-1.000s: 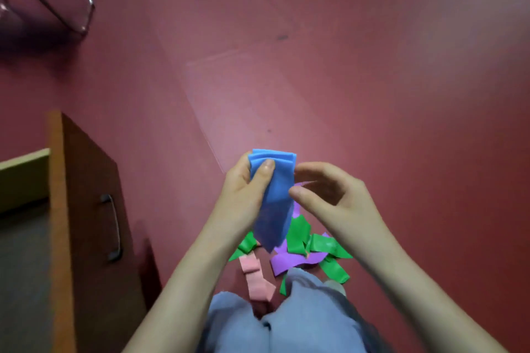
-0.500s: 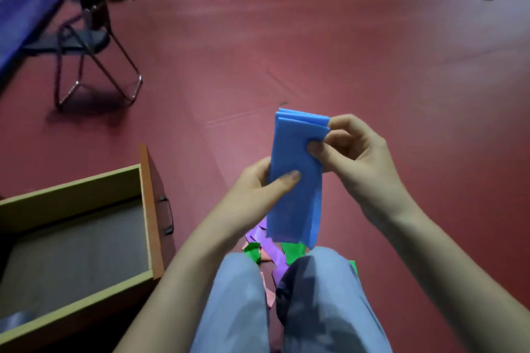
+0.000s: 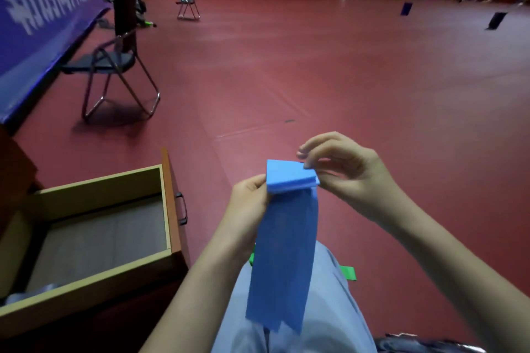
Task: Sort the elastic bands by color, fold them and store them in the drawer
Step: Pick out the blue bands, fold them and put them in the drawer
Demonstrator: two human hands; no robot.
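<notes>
Red gym floor (image 3: 315,80), drawer (image 3: 100,183) open at left, no bands seen inside. Pinching folded top of blue band (image 3: 284,252) with left hand (image 3: 249,203) and right hand (image 3: 350,178), tail over lap. Folding likely partway; green band (image 3: 348,274) on floor, storing undone.

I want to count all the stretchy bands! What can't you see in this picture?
Head view only:
- Bands on the red floor: just green scraps show; grey trouser legs and the long blue elastic band hide whatever else lies there.
- Fingers of the left hand: behind the blue band.
- Open wooden drawer: the picture edge cuts its near corner; a grey shape inside is too dim.
- Lettering on the blue wall banner: blurred.
</notes>
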